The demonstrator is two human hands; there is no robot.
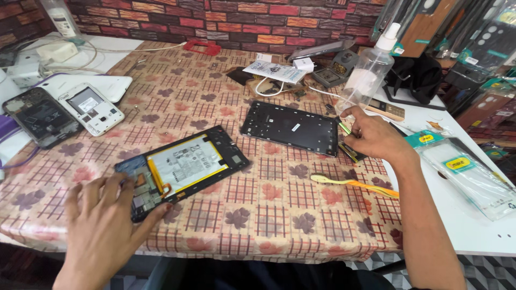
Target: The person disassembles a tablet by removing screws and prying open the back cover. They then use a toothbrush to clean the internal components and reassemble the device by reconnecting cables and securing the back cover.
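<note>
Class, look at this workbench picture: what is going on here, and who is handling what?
A person works at a table with a leaf-patterned cloth. The left hand rests on the near end of an opened tablet, its battery showing. The right hand pinches a thin green tool by a spray bottle. A black back frame lies between, and a yellow toothbrush lies nearby.

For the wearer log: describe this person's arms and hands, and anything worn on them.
Both the left hand and the right hand are bare: no gloves, rings, watch or bands show. Both forearms are uncovered, with no sleeve in view. Fingers have short, plain nails.
</note>
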